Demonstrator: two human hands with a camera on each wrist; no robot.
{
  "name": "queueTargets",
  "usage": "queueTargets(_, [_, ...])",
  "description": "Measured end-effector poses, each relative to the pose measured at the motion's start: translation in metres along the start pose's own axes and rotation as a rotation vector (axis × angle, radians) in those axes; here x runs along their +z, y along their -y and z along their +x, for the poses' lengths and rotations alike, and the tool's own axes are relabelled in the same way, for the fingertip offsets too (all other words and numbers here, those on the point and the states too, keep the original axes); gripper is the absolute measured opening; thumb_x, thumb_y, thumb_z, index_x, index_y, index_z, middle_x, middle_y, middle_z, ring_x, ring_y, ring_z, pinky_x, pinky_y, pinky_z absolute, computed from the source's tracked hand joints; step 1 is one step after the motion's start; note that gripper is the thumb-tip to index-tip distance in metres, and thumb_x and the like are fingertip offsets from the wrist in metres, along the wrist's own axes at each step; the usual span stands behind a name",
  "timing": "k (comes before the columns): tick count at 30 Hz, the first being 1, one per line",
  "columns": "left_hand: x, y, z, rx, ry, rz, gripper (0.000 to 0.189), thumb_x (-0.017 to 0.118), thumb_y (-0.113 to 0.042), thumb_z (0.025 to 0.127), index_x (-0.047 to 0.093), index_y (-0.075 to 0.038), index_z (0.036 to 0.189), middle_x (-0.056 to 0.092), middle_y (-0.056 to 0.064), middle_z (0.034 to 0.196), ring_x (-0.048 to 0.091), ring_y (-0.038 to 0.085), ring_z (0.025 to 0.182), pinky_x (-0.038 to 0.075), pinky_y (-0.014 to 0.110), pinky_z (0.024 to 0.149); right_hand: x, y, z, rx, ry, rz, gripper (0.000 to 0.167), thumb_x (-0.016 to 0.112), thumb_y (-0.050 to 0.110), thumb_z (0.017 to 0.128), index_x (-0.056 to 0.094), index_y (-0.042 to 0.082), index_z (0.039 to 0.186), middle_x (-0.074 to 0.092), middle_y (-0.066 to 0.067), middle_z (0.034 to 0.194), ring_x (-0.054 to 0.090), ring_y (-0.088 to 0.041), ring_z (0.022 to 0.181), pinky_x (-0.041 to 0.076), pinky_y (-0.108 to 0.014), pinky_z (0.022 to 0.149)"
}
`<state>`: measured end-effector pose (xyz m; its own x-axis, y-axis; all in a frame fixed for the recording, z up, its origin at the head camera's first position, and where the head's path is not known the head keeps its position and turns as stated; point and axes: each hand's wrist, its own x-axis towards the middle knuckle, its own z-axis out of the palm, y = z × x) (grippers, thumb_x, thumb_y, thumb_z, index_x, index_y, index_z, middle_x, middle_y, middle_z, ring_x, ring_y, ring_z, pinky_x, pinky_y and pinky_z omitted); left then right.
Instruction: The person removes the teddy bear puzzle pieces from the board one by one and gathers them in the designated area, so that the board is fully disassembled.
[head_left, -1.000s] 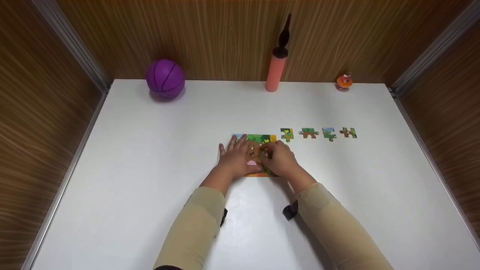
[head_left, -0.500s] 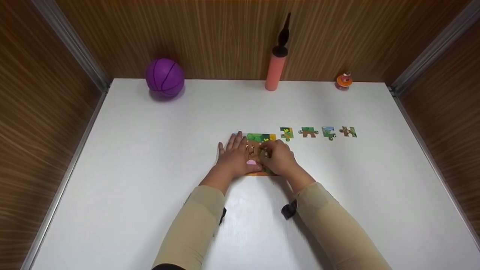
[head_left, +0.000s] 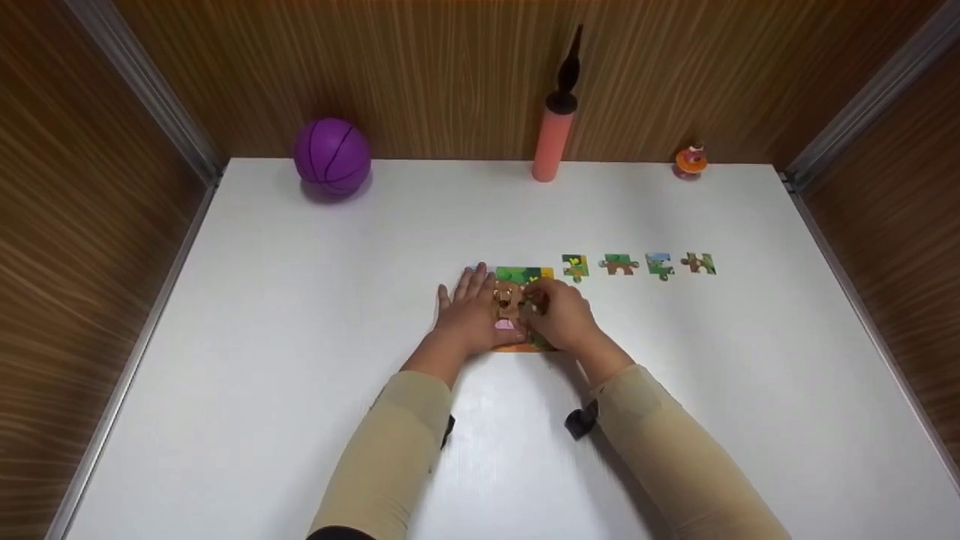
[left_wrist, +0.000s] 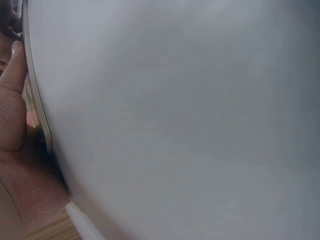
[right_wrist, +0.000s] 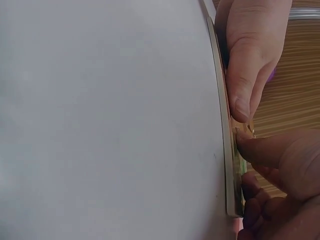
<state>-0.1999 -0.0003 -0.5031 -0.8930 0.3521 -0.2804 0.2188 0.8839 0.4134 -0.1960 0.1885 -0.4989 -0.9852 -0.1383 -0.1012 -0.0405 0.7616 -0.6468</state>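
A jigsaw puzzle (head_left: 517, 275) with a brown bear picture and green and orange borders lies flat near the table's middle. My left hand (head_left: 466, 321) rests on its left part, fingers spread and straight, covering much of that side. Over the puzzle's right part, my right hand (head_left: 562, 311) has thumb and curled fingertips pinched together at a dark-green puzzle piece (head_left: 529, 307), mostly hidden by them. In the right wrist view, the left thumb (right_wrist: 242, 85) presses the picture close to the right thumb (right_wrist: 255, 147), beside the puzzle's pale frame edge (right_wrist: 223, 110).
Several loose puzzle pieces (head_left: 619, 264) lie in a row right of the puzzle. Along the back stand a purple ball (head_left: 332, 157), a pink pump (head_left: 551, 142) with a black top, and a small orange-and-pink toy (head_left: 691, 160). Wood-grain panels (head_left: 420, 75) enclose the white table.
The right hand's fingers shift slightly at the puzzle's right part. The left hand's fingers have drawn a little closer together. The loose pieces stay put.
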Motion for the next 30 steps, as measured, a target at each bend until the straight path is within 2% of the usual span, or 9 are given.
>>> queueTargets(5, [0.000,0.001,0.000,-0.006,0.013,0.007,0.121,0.065,-0.078,0.089,0.005,-0.014,0.172,-0.009,0.004,0.178,-0.012,0.024,0.163,-0.005,0.064,0.127,-0.001,0.001,-0.001,-0.049,0.004,0.009,0.030,0.076,0.011,0.096,0.067,0.002,0.122,0.068,-0.010,0.105,0.062,-0.025,0.094,0.055,-0.043,0.084])
queueTargets(10, [-0.001,0.001,-0.001,-0.004,0.001,-0.010,0.120,0.066,-0.078,0.088,0.007,-0.014,0.172,-0.007,0.004,0.179,-0.010,0.025,0.163,-0.004,0.064,0.127,-0.002,0.001,-0.001,-0.098,0.021,0.072,0.035,0.077,0.001,0.090,0.064,0.001,0.122,0.070,-0.009,0.101,0.064,-0.023,0.090,0.055,-0.039,0.079])
queueTargets(17, [0.001,0.001,0.002,-0.007,0.002,-0.012,0.121,0.067,-0.079,0.088,0.007,-0.015,0.172,-0.008,0.003,0.178,-0.011,0.024,0.163,-0.005,0.064,0.127,-0.003,-0.003,0.000,-0.096,0.035,0.135,0.043,0.076,-0.005,0.087,0.064,0.000,0.128,0.070,-0.007,0.096,0.065,-0.021,0.086,0.056,-0.035,0.073])
queueTargets(21, [0.001,0.000,0.002,-0.001,0.003,-0.019,0.122,0.067,-0.079,0.087,0.006,-0.015,0.172,-0.009,0.003,0.178,-0.012,0.024,0.163,-0.006,0.064,0.127,-0.008,-0.011,-0.002,-0.081,0.019,0.164,0.043,0.077,-0.004,0.088,0.064,0.001,0.128,0.069,-0.009,0.101,0.065,-0.023,0.091,0.056,-0.035,0.077])
queueTargets(30, [0.000,0.001,-0.001,0.003,0.003,-0.028,0.123,0.067,-0.079,0.087,0.006,-0.014,0.172,-0.010,0.003,0.178,-0.013,0.025,0.163,-0.008,0.064,0.126,-0.032,-0.035,-0.008,-0.009,0.009,0.188,0.044,0.082,0.002,0.087,0.066,0.002,0.129,0.066,-0.014,0.116,0.059,-0.030,0.105,0.052,-0.044,0.094])
